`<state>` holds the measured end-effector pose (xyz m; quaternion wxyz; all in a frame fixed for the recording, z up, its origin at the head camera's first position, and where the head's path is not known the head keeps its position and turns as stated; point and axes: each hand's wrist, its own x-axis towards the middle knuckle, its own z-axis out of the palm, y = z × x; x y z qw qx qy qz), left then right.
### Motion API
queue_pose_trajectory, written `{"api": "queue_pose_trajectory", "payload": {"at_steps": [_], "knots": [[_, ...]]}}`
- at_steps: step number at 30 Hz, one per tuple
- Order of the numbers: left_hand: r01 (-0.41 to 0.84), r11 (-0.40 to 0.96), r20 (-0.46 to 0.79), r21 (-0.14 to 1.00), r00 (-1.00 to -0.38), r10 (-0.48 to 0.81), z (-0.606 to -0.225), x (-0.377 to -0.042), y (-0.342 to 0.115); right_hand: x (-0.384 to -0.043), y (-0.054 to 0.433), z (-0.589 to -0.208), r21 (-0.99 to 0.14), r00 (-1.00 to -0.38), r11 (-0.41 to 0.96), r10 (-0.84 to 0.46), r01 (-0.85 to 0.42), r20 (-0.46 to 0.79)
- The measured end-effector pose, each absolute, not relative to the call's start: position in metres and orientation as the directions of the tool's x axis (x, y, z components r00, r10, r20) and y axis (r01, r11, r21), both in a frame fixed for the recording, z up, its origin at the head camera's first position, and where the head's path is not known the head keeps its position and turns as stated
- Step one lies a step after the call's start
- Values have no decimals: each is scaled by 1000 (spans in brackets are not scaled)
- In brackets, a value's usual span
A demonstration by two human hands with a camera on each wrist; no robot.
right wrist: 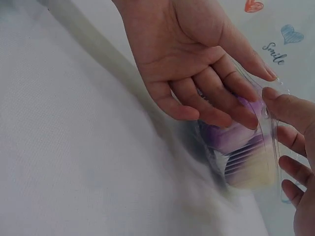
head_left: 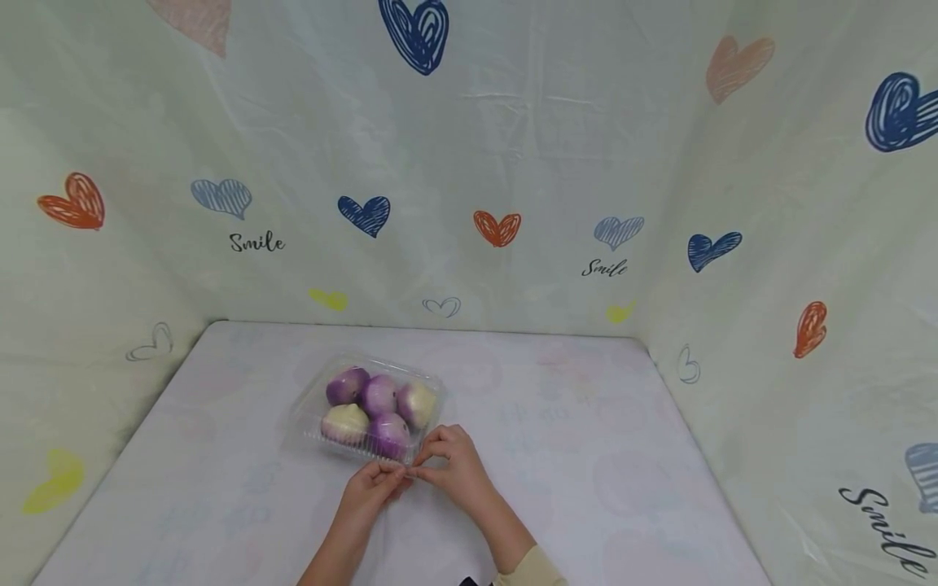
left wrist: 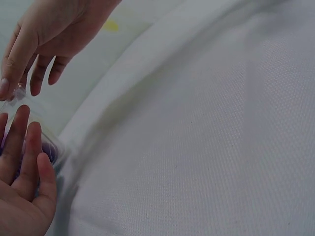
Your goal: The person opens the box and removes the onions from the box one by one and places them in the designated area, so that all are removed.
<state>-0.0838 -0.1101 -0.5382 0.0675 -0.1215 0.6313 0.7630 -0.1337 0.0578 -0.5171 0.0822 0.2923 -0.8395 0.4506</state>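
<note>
A clear plastic clamshell box [head_left: 313, 413] with ribbed sides lies at a slant on the table. Inside are several round purple-and-cream onions [head_left: 379, 396], seen through the plastic. At the box's near right corner, my left hand [head_left: 371, 486] pinches the edge between thumb and fingers. My right hand [head_left: 458, 470] meets it there, its thumb and index finger pinching the same edge. In the right wrist view the two thumbs almost meet at the plastic rim [right wrist: 268, 115], while the other fingers of the right hand [right wrist: 184, 64] curl loosely in front of the onions.
A white cloth covers the table [head_left: 572, 456]. Pale curtains [head_left: 542, 163] printed with hearts and the word Smile rise behind it and on both sides. A light sleeve [head_left: 533, 567] shows on the right forearm.
</note>
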Motion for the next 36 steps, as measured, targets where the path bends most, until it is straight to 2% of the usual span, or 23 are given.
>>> {"api": "queue_pose_trajectory", "payload": {"at_steps": [6, 11, 15, 19, 23, 36], "knots": [[-232, -219, -254, 948, -964, -78, -537, -83, -107, -135, 59, -518, -699, -767, 342, -424, -628, 482], [-221, -257, -255, 941, -961, -110, -535, -84, -104, -136, 59, -516, -773, -790, 280, -446, -569, 420], [-211, -281, -251, 936, -961, -115, -534, -83, -104, -137, 57, -512, -791, -782, 246, -472, -560, 407], [-202, -317, -247, 927, -963, -109, -533, -83, -105, -130, 56, -491, -802, -774, 232, -500, -551, 387], [-189, -330, -231, 925, -968, -94, -533, -82, -105, -124, 56, -474, -834, -797, 242, -509, -496, 327], [-134, -367, -169, 921, -984, -65, -534, -81, -106, -123, 53, -474, -873, -822, 206, -483, -443, 303]]}}
